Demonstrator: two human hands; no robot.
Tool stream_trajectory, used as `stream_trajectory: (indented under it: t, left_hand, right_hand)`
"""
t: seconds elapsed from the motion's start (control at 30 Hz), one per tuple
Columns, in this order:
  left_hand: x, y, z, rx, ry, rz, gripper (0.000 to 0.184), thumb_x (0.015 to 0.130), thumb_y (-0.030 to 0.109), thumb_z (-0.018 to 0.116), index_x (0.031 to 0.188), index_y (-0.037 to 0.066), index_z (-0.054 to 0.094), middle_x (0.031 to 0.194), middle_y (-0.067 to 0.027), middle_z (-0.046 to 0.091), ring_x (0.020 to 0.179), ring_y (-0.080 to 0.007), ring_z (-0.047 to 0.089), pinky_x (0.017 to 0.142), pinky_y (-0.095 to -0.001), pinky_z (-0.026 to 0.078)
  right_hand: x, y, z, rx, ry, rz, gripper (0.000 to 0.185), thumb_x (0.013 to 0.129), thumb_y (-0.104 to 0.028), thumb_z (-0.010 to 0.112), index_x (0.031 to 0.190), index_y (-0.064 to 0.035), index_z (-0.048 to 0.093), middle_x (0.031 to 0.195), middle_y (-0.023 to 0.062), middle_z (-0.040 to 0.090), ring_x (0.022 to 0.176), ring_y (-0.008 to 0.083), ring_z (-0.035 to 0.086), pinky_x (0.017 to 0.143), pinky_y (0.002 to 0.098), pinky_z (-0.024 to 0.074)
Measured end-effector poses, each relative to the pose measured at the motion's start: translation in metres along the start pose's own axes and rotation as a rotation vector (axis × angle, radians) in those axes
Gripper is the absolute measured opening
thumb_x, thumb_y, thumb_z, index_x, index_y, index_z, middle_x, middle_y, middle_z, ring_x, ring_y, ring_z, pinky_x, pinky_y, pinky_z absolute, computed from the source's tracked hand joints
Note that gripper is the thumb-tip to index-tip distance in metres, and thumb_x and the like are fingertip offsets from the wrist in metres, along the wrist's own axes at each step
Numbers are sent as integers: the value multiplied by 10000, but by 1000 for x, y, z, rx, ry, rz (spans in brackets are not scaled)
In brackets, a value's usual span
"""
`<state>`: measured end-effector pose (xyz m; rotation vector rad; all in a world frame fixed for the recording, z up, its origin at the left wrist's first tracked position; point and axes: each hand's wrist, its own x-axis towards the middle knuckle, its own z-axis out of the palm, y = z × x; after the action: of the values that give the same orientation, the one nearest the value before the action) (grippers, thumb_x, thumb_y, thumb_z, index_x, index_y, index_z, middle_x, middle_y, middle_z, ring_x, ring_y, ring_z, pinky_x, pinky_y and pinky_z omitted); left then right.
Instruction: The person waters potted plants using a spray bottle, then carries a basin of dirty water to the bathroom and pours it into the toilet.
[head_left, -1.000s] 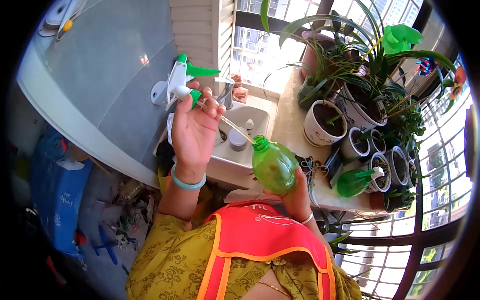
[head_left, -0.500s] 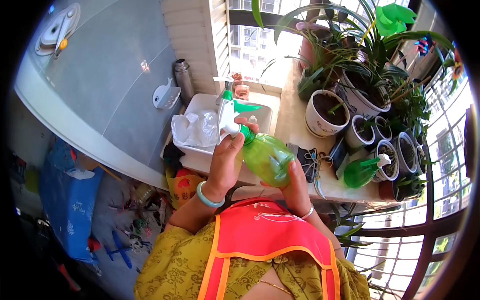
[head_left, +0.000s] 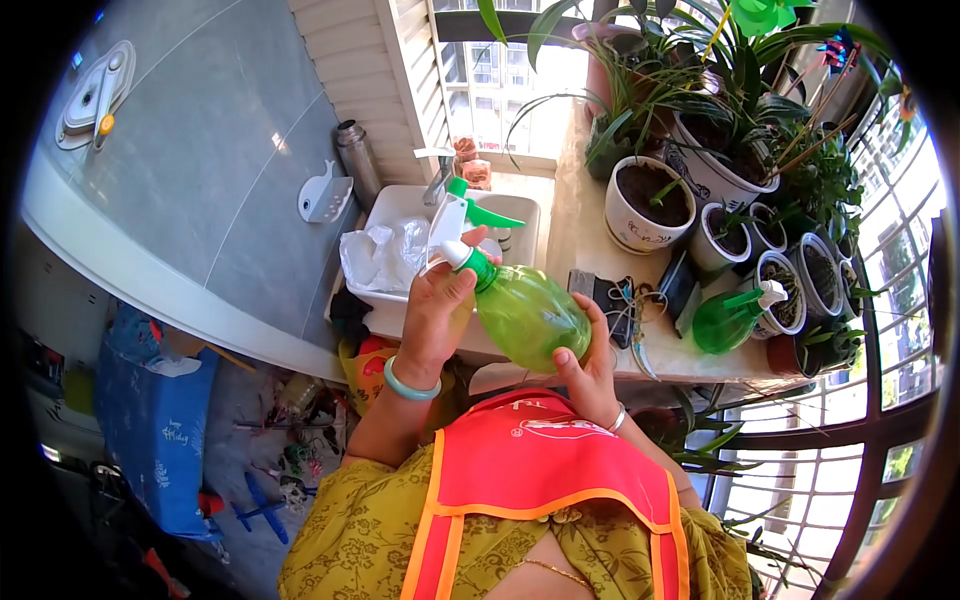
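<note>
Between my two hands a translucent green spray bottle (head_left: 530,316) is held tilted, its white nozzle head with a green trigger pointing to the upper left. My left hand (head_left: 436,305) is closed around the neck and collar, just under the trigger. At the other end, my right hand (head_left: 588,368) grips the rounded base, thumb in front and fingers behind. Beyond the bottle lies the white sink (head_left: 530,215), with a crumpled clear plastic bag (head_left: 380,255) in it. A second green spray bottle (head_left: 722,322) stands on the ledge to the right.
Potted plants crowd the window ledge, among them a white pot (head_left: 645,232). A black box with cords (head_left: 608,300) lies beside my right hand. A steel thermos (head_left: 357,160) stands behind the sink. Toys and a blue cloth-covered object (head_left: 165,440) are down at left.
The view has shifted slightly. My right thumb has moved down along the bottle's base, and my left hand still holds the neck.
</note>
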<state>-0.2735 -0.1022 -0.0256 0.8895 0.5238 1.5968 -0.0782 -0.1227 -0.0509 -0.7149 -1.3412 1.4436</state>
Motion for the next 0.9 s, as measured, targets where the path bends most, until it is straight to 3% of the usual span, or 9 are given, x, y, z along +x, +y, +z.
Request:
stream_trajectory:
  t: [0.1, 0.2, 0.27, 0.37, 0.47, 0.63, 0.73, 0.83, 0.9]
  left_hand:
    - [1, -6, -6, 18, -11, 66, 407, 841, 123, 579, 1202, -7, 444, 1026, -76, 544, 1020, -189, 508, 917, -343, 388]
    - [2, -7, -11, 30, -17, 64, 426, 833, 144, 593, 1199, -6, 437, 1036, -91, 546, 1018, -202, 514, 923, -353, 386]
    - [3, -6, -11, -25, -89, 43, 486, 822, 207, 610, 1209, -10, 413, 1063, -111, 542, 1011, -216, 521, 932, -361, 379]
    - [-2, -2, -9, -130, -16, -68, 557, 811, 275, 617, 1228, -10, 382, 1085, -130, 544, 1032, -230, 520, 947, -369, 371]
    - [-13, -5, -24, -141, 58, 5, 471, 860, 317, 531, 1208, 27, 402, 1095, -129, 552, 1061, -275, 512, 996, -421, 329]
    - [-41, -9, -48, -14, 208, 155, 415, 847, 302, 567, 1112, 9, 440, 1074, -145, 560, 1063, -266, 514, 994, -410, 346]
    - [-50, 1, -46, -33, 213, 116, 424, 857, 292, 551, 1133, -7, 431, 1083, -133, 533, 1054, -247, 503, 998, -422, 338]
    - [-51, 4, -59, -82, 143, 75, 466, 867, 284, 531, 1202, -12, 399, 1081, -130, 519, 1018, -237, 505, 1002, -430, 330]
    - [-51, 5, -59, -78, 200, 75, 515, 878, 289, 506, 1255, -27, 353, 1052, -130, 531, 988, -224, 509, 992, -408, 333]
  right_hand:
    - [-1, 6, -2, -79, 38, -66, 677, 813, -282, 619, 1299, -10, 234, 1204, 123, 391, 1111, 184, 401, 945, 303, 331]
    - [3, 7, -6, -105, 8, -8, 633, 857, -359, 541, 1304, -19, 250, 1217, 122, 411, 1101, 201, 444, 898, 327, 399]
    - [9, 6, -8, 652, -192, 556, 596, 894, -450, 419, 1307, -44, 278, 1231, 112, 432, 1087, 224, 484, 814, 352, 477]
    - [12, 9, 3, 806, -265, 662, 587, 903, -500, 335, 1306, -74, 304, 1235, 100, 442, 1063, 241, 513, 741, 371, 521]
    - [13, 23, 13, 685, -251, 644, 570, 901, -492, 355, 1302, -89, 316, 1240, 103, 438, 1066, 236, 509, 760, 367, 516]
    - [17, 39, 30, 565, -383, 646, 584, 895, -512, 350, 1307, -100, 312, 1251, 102, 435, 1045, 224, 514, 728, 359, 529]
    - [18, 38, 37, 657, -402, 826, 625, 877, -559, 330, 1305, -103, 315, 1161, 94, 519, 920, 234, 584, 693, 318, 535]
    - [20, 47, 38, 845, -462, 966, 633, 876, -573, 306, 1314, -117, 308, 1184, 97, 505, 940, 242, 581, 665, 312, 543]
    - [24, 53, 37, 861, -521, 955, 616, 876, -576, 300, 1320, -149, 309, 1250, 63, 451, 1068, 176, 501, 687, 315, 536]
